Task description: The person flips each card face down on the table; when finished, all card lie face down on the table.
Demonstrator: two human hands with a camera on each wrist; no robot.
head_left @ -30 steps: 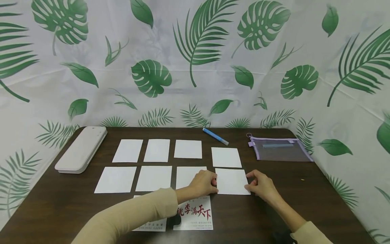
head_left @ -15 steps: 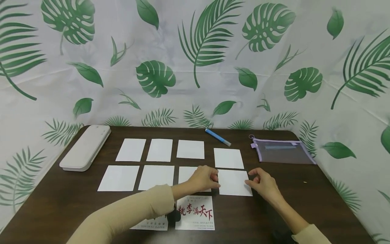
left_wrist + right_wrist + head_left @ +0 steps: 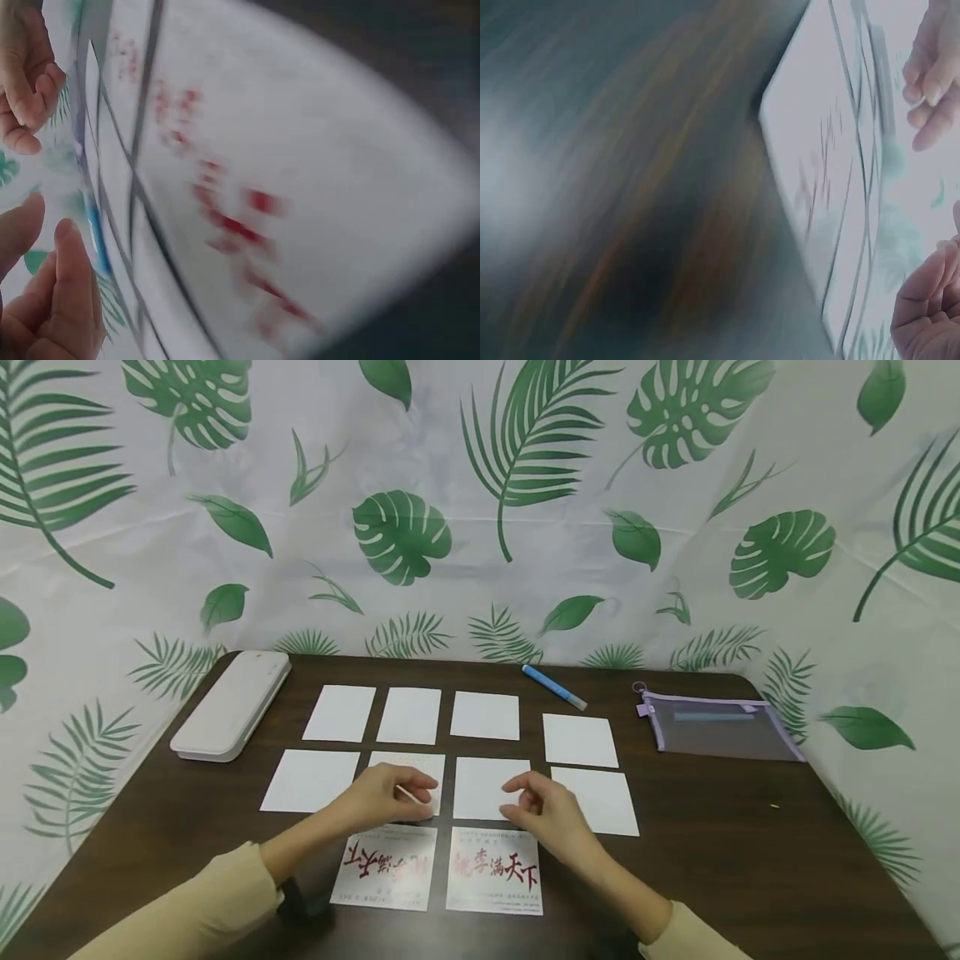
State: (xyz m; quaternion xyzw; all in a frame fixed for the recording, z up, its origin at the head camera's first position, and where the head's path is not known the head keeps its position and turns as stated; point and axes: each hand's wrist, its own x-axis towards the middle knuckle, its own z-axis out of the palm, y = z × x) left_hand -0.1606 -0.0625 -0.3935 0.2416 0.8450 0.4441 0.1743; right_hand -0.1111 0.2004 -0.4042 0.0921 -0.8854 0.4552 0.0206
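Observation:
My left hand (image 3: 386,793) hovers over the second blank white card (image 3: 427,765) of the nearer row, fingers loosely bent and holding nothing. Facing it, my right hand (image 3: 555,818) is over the right edge of the third blank card (image 3: 480,787), thumb and fingers apart. Behind that hand, partly covered, lies the row's end card (image 3: 603,806). Closest to me are two cards printed with red characters, a left one (image 3: 384,872) and a right one (image 3: 495,881). In the left wrist view both the near hand (image 3: 56,300) and the far hand (image 3: 26,82) have bare fingertips.
A farther row holds several blank cards (image 3: 483,716). Behind it lies a blue pen (image 3: 553,686). A white case (image 3: 231,706) sits at the table's back left, a purple mesh pouch (image 3: 723,727) at the back right. Leaf-patterned cloth (image 3: 480,527) hangs behind the dark table (image 3: 735,852).
Both hands have left the edges of the nearer row's right-end card and moved left, my left hand farther. That card stays in line. The left printed card has come fully into sight.

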